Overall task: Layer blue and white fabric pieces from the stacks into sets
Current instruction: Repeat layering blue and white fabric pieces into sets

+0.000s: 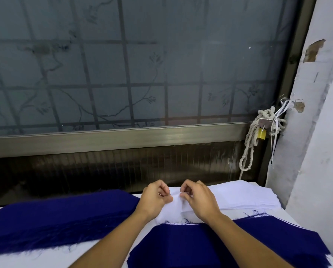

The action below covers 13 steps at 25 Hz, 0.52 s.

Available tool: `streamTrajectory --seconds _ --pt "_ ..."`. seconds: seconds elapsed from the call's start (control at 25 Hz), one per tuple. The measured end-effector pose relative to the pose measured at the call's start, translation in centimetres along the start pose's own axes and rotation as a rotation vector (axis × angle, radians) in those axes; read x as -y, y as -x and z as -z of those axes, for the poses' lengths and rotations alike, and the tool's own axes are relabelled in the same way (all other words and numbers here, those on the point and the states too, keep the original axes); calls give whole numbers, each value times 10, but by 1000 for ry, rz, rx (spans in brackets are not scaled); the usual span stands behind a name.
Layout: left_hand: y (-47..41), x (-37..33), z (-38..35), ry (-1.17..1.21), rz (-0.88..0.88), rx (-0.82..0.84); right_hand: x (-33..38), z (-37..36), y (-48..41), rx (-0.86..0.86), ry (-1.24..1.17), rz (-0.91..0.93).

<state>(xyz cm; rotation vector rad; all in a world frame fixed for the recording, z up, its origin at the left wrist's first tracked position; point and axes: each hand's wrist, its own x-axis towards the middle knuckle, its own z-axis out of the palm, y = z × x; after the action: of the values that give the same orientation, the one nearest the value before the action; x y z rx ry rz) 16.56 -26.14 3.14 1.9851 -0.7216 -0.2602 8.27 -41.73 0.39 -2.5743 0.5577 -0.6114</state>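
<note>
A stack of dark blue fabric pieces (51,221) with frayed edges lies on the table at the left. A stack of white fabric pieces (243,196) sits at the back right. In front of me lies a blue piece (181,246) on top of a layered pile. Just beyond it a white piece (173,209) is lifted at its near corner. My left hand (154,200) and my right hand (198,198) both pinch this white piece with curled fingers, close together, at the left end of the white stack.
The white table top (45,260) shows at the lower left. Behind the table is a metal-framed frosted window (123,74). A rope with a yellow padlock (262,134) hangs at the right, beside a white wall (320,151) that borders the table.
</note>
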Motion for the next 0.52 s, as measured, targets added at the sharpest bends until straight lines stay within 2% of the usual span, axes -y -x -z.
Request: streamTrajectory --seconds 0.4,0.52 --pt "-4 3 1 18 36 -26 -9 2 2 -19 44 57" --pt "-8 6 6 -78 13 -190 -12 2 3 -47 -17 27"
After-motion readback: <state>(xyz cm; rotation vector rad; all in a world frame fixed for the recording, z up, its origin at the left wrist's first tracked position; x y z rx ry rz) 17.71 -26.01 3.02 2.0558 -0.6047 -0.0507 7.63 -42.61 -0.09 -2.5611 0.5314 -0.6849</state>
